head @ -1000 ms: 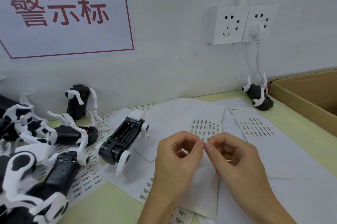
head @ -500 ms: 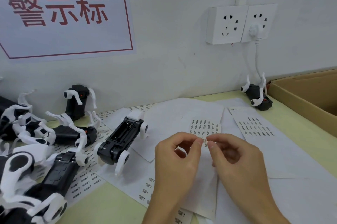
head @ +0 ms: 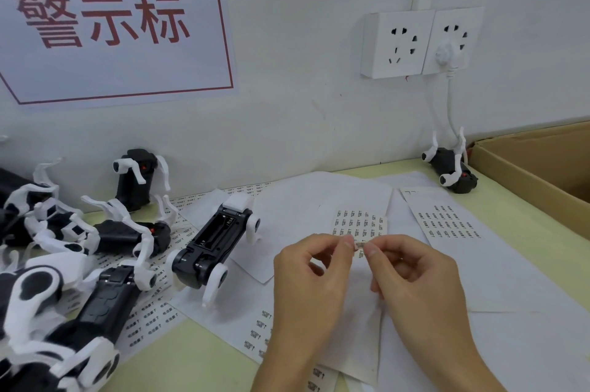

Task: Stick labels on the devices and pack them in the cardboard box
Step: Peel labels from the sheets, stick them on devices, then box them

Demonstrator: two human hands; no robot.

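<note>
Cardboard box [head: 523, 164] sits open at the table's far right; the interior that shows looks bare, one toy dog [head: 451, 171] lies just beside its near wall. Belly-up robot dog toy [head: 212, 244] on the label sheets [head: 447, 225] looks light, rigid plastic with thin legs, so probably best gripped by the body. Left hand [head: 313, 289] and right hand [head: 415, 280] both pinch one tiny label [head: 360, 245] between fingertips: flimsy, sticky, hold by edges.
</note>
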